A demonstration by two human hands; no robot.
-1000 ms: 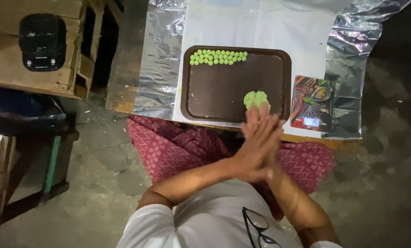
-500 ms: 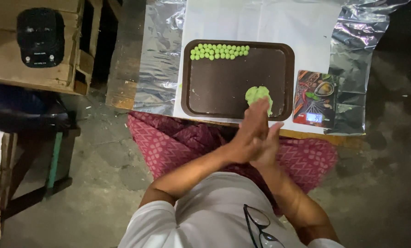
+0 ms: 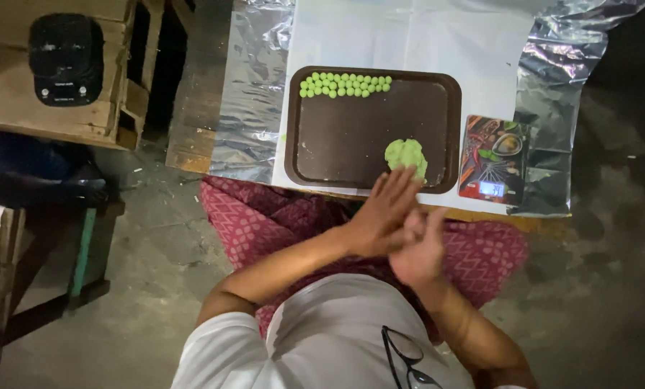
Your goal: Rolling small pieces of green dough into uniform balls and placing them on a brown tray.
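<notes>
The left hand (image 3: 381,216) and right hand (image 3: 421,248) press flat against each other, palms together with fingers loosely spread; whether the grip encloses anything cannot be told. They hover over the near edge of the brown tray (image 3: 337,144), which lies on white paper on the surface. Just at 12 o'clock from the left fingertips sits a lump of green dough (image 3: 407,155), on the tray's near right part. Two rows of small green balls (image 3: 344,84) line the tray's far edge. At 3 o'clock from the tray stands a small kitchen scale (image 3: 494,160). Foil (image 3: 249,94) spreads beneath.
</notes>
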